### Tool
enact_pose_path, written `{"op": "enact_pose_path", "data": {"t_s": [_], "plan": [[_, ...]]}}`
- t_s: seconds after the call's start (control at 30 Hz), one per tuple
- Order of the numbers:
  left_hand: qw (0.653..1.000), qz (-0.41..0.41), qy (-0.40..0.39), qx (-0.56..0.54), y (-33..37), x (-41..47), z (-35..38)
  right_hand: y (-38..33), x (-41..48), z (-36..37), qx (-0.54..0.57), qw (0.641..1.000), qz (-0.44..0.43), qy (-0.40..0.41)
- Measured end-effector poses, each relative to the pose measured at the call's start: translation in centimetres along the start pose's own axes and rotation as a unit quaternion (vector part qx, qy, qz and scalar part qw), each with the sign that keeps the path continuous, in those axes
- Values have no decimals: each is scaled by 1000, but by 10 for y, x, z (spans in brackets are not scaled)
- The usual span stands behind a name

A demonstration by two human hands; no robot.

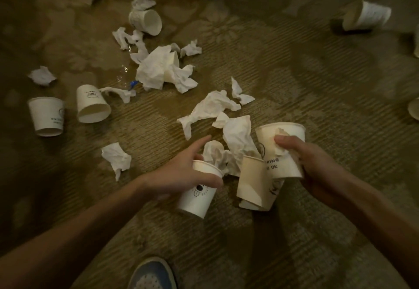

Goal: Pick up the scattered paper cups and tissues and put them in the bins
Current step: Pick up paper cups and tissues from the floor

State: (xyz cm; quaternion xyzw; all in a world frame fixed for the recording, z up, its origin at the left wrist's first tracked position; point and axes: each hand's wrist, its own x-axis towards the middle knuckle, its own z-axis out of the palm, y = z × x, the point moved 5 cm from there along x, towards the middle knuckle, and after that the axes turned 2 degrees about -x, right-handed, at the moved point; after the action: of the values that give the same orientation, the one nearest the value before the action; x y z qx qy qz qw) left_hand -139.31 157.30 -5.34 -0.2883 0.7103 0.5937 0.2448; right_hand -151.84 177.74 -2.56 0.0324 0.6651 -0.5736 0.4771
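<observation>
Mostly toppled paper cups (93, 105), crumpled white tissues (210, 107), left hand (181, 175) gripping cup (199, 195)

The olive-brown carpet floor (294, 73) carries fine ribbed stripes and paler flower and leaf shapes. The white paper cup with a dog face (197, 193) shows that face as a black line drawing, tongue out. The cream-white paper cup with black lettering (283, 152) reads "HING" and "OK". The crumpled white paper tissues (210, 107) are plain. The white paper cup at far left (46, 116) has small bluish print. The blue-grey shoe (152, 272) has a white dotted toe.
</observation>
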Motion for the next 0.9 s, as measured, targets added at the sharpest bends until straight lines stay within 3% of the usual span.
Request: {"op": "enact_pose_path", "data": {"t_s": [0.17,0.3,0.47,0.63,0.8,0.9], "plan": [[994,-8,-6,107,-5,24,-10,-22,25,11,-4,1000,6,-6],[993,-14,15,119,-17,29,-10,-28,37,28,24,1000,9,-16],[995,-35,89,-26,-39,23,-18,-17,45,47,5,999,26,-36],[985,-5,149,-86,-45,10,-37,-16,53,66,13,998,27,-58],[972,53,182,-139,-26,0,-59,-24,54,87,39,996,24,-82],[970,99,149,-167,-8,-2,-57,-24,48,92,43,994,37,-96]]}}
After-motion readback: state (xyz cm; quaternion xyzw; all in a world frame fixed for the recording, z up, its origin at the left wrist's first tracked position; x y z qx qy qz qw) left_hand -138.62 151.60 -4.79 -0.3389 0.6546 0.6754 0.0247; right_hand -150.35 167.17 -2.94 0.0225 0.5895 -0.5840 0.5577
